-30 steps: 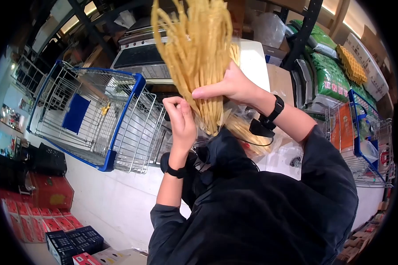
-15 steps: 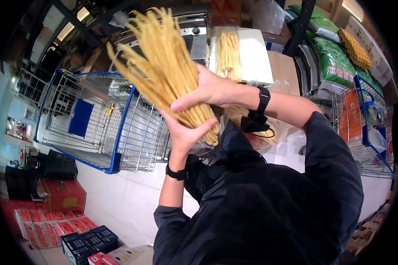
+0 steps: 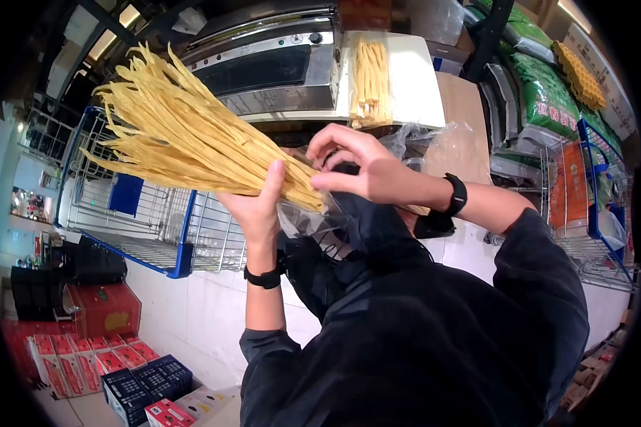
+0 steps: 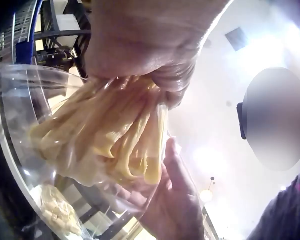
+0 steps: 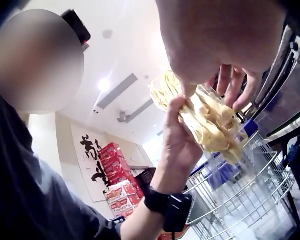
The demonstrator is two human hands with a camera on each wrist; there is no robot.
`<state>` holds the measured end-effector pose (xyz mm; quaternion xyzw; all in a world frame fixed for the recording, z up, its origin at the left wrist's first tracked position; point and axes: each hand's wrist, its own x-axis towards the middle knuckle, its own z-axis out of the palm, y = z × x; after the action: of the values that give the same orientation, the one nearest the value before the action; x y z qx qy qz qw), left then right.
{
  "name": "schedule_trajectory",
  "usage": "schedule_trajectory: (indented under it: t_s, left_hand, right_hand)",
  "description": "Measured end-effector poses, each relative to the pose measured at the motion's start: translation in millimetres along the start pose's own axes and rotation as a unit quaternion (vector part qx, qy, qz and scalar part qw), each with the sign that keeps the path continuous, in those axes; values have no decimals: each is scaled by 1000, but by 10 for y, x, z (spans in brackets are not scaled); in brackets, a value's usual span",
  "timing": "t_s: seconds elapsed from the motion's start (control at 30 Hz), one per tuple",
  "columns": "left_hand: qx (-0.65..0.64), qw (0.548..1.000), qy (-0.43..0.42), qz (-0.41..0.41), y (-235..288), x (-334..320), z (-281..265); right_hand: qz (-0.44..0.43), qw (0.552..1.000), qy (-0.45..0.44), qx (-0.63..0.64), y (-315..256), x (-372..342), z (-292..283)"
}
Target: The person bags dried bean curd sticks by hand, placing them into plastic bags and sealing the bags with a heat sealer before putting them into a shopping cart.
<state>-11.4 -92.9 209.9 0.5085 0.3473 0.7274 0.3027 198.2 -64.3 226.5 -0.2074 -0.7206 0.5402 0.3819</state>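
A long bundle of yellow strips (image 3: 192, 135) slants across the head view, its loose ends fanned to the upper left. My left hand (image 3: 253, 210) grips it near the lower end, thumb on top. Around that end is a clear plastic bag (image 3: 303, 219). My right hand (image 3: 367, 167) is beside it, fingers curved and thumb by the strip ends. In the left wrist view, folded strips (image 4: 110, 130) show inside the bag, with the right hand's (image 4: 177, 205) thumb and fingers on the plastic. The right wrist view shows its fingers (image 5: 235, 87) beside the bundle (image 5: 210, 120).
Another packed bundle (image 3: 370, 82) lies on the white board (image 3: 417, 85), right of a metal machine (image 3: 263, 67). A blue-edged cart (image 3: 185, 260) stands at left, another (image 3: 591, 199) at right by green sacks (image 3: 541, 92). Red boxes (image 3: 103, 309) are at lower left.
The bundle has tilted and swung to the left in my left hand. My right hand has let go of its middle and moved to the bagged lower end.
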Motion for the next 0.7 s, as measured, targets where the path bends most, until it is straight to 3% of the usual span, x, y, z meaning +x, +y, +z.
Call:
schedule_trajectory:
  t_s: [0.07, 0.33, 0.4, 0.57, 0.7]
  left_hand:
    - [-20, 999, -18, -44, 27, 10, 40]
    - [-13, 1000, -7, -18, 32, 120, -8]
    - [101, 994, -20, 31, -13, 161, -117]
    - [140, 988, -47, 50, 82, 128, -119]
    - [104, 994, -42, 5, 61, 106, -163]
  right_hand:
    - [-76, 994, 44, -68, 103, 45, -7]
    - [-60, 982, 125, -128, 81, 188, 88]
    - [-90, 974, 143, -148, 117, 262, 99]
    - [-83, 980, 128, -124, 162, 351, 124]
    - [-48, 988, 144, -34, 265, 413, 103]
